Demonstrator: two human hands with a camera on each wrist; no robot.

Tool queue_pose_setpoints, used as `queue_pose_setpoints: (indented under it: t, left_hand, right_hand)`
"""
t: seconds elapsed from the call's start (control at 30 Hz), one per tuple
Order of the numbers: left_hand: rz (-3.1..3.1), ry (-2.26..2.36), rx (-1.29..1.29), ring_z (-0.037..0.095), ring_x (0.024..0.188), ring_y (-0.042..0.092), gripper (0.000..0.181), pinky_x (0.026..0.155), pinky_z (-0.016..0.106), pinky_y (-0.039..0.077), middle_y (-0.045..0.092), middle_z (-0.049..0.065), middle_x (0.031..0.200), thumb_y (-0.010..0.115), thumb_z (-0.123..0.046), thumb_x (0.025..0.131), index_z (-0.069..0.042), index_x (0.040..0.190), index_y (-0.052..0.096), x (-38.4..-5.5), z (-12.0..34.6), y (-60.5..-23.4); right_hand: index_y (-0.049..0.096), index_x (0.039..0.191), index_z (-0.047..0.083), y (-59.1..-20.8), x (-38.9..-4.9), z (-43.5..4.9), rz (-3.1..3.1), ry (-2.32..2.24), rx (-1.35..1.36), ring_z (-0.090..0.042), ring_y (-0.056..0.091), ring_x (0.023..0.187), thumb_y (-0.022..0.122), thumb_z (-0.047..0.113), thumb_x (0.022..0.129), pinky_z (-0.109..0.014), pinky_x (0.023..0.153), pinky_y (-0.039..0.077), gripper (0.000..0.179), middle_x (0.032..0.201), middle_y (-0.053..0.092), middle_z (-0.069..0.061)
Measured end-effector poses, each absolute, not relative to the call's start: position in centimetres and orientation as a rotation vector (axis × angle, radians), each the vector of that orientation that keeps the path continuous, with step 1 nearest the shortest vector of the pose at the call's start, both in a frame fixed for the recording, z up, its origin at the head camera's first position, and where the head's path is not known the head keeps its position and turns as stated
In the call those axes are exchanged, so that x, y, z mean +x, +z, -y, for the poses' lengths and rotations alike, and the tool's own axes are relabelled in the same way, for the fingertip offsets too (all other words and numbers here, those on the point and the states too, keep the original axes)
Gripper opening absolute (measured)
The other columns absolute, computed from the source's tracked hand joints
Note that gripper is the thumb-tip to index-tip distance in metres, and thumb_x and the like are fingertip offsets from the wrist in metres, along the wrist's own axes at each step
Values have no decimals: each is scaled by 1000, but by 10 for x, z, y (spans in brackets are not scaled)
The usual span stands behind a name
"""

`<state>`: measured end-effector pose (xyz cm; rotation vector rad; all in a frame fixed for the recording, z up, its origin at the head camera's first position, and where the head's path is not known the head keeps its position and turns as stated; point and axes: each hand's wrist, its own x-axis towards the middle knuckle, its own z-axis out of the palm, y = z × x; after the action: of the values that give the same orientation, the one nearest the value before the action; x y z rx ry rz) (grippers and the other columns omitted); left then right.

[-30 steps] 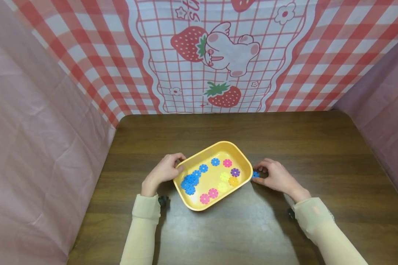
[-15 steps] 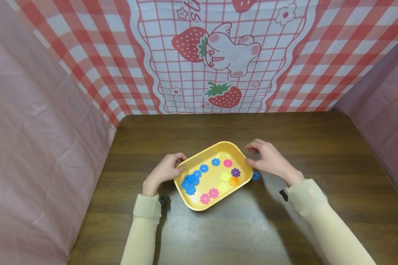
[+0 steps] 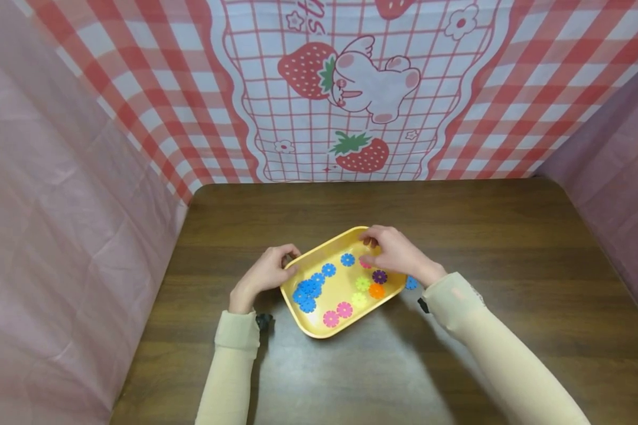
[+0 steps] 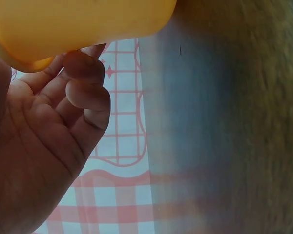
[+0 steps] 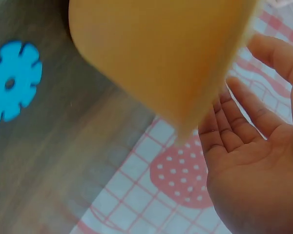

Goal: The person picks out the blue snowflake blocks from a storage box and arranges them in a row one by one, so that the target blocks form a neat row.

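A yellow tray (image 3: 334, 290) sits aslant on the table, holding small notched plastic flower discs. My left hand (image 3: 263, 274) grips its left end, thumb at the rim and curled fingers outside the wall, as the left wrist view shows. Over the right end reaches my right hand (image 3: 401, 254), fingers loosely bent and apart, just above a pink disc (image 3: 365, 264) that it partly covers. Nothing shows between its fingers. Close by in the tray lie a purple disc (image 3: 380, 277), an orange disc (image 3: 376, 291) and a single blue disc (image 3: 348, 260).
Blue discs (image 3: 307, 295) pile up at the tray's left end; yellow discs (image 3: 360, 298) and pink discs (image 3: 331, 319) lie nearer the front. Outside, another blue disc (image 5: 13, 83) rests on the wooden table (image 3: 489, 236) by the right wall. A checked cloth (image 3: 191, 106) hangs behind.
My right hand has let go of the blue disc beside the tray, risen, and moved left over the tray's right end. My left hand keeps its grip on the tray.
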<state>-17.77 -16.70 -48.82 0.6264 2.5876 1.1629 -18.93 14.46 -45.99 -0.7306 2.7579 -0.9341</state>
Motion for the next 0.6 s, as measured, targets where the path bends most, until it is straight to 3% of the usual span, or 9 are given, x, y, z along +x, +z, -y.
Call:
queue_pose_setpoints:
  t: [0.4,0.6]
  left_hand:
    - [-2576,1195,625,15,68,55,12,61,28,48,62,4,78,67,-4,88,-3,101,67,-179,165,-492]
    - [-2568,1213,621,15,71,57,12,63,28,50,63,3,80,66,-3,88,-3,100,67,-178,165,-491]
  right_hand:
    - [67,115,-4,-478,-191,-117,-2780,-725,-728,-21,57,79,80,17,81,-40,84,50,42,99,68,-12]
    - [68,109,-5,-487,-192,-108,-2808,-670,-734,-26,60,85,79,18,80,-42,88,50,38,97,68,-12]
